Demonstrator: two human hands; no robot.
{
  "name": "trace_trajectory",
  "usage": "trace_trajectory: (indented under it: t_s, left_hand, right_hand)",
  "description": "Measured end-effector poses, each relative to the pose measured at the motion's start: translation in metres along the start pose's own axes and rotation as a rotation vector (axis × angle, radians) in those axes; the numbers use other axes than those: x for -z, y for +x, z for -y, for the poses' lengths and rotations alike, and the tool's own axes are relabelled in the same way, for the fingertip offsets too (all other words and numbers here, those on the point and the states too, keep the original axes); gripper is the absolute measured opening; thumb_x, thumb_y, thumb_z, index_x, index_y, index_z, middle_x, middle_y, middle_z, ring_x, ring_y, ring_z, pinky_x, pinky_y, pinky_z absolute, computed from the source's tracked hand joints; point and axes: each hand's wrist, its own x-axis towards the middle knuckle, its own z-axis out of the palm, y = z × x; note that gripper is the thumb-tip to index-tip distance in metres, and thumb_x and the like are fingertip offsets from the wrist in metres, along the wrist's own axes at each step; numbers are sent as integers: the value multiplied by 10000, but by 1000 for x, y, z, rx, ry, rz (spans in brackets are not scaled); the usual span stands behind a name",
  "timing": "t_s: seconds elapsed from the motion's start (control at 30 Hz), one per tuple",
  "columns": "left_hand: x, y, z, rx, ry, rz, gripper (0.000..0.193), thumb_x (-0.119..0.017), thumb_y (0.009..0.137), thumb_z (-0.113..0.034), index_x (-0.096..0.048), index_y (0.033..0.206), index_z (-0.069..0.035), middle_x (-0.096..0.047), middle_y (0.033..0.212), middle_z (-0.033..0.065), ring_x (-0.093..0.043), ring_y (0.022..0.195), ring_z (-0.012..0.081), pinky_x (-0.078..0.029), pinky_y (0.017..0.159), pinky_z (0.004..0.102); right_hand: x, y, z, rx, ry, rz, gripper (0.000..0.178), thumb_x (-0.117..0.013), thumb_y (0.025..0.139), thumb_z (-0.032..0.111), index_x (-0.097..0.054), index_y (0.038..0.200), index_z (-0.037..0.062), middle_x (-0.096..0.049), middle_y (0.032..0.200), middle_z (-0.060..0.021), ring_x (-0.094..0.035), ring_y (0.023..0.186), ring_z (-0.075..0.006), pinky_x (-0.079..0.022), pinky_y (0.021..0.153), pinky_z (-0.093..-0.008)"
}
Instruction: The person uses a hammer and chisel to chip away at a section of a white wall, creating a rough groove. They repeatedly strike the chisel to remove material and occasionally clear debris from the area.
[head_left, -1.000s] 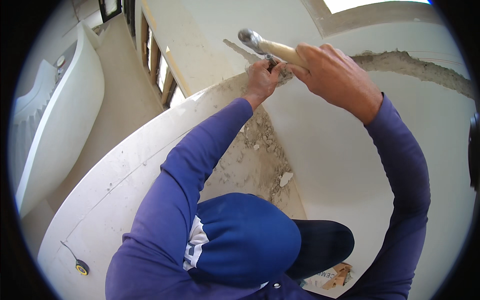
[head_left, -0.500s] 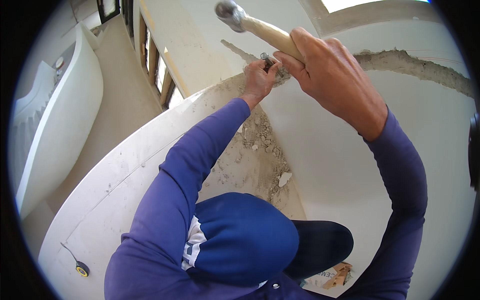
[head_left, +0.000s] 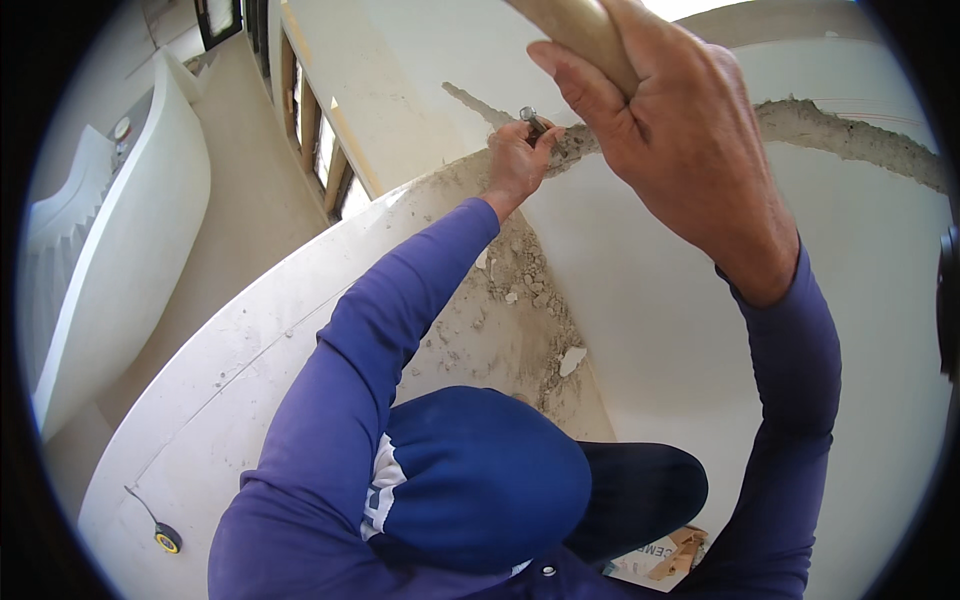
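My left hand is closed around a metal chisel, whose round striking end sticks up above the fingers. The chisel's tip is hard to make out against the rough, chipped groove in the white wall. Up and to the right of it, my right hand grips a hammer by its pale wooden handle. The hammer's head lies outside the picture at the top. Broken grey rubble and dust lie below the left hand, along the foot of the wall.
A curved ledge runs along my left, with a yellow and black tape measure on it. Beyond its edge stands a curved white parapet. A torn paper bag lies by my knee.
My right hand has risen with the hammer and come closer to the camera, carrying the hammer's head out of the picture. My left hand and the chisel have stayed in place.
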Motion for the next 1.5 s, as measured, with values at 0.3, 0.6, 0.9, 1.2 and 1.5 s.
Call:
trace_trajectory:
  t_s: [0.3,0.6,0.9,1.2,1.5]
  left_hand:
    - [-9,-8,-14,198,66,81,232,-735,949,-193,-740,886,31,-702,693,120,-665,665,154,-533,667,349]
    - [-13,-1,-14,57,-49,43,240,-752,974,-189,-733,882,32,-667,660,62,-581,616,123,-488,612,336]
    - [4,4,-2,17,-24,64,221,-757,968,-179,-738,891,28,-661,657,76,-583,606,128,-487,601,337]
    - [-7,9,-6,32,26,79,221,-777,960,-195,-750,900,16,-646,638,71,-565,584,131,-478,585,334]
    - [-13,13,-1,27,42,104,197,-761,957,-168,-751,915,24,-670,674,86,-598,612,135,-489,601,330]
  right_hand:
    - [-21,-27,-56,-165,-280,358,323,-737,995,279,-595,972,-9,-660,724,-192,-633,594,-329,-541,609,-440]
    - [-32,-51,-75,-43,-123,163,322,-747,983,259,-588,912,-11,-633,691,-200,-683,616,-347,-551,601,-446]
    - [-4,-5,-5,132,140,-300,345,-736,984,263,-602,868,-33,-653,688,-225,-664,564,-344,-535,562,-447]
    - [-2,-18,-29,-233,-33,151,330,-765,962,245,-587,837,-4,-638,665,-197,-662,564,-354,-509,540,-461]
    - [-35,-63,-92,-55,-277,212,342,-740,993,267,-598,857,-13,-577,623,-175,-625,556,-338,-499,560,-432]
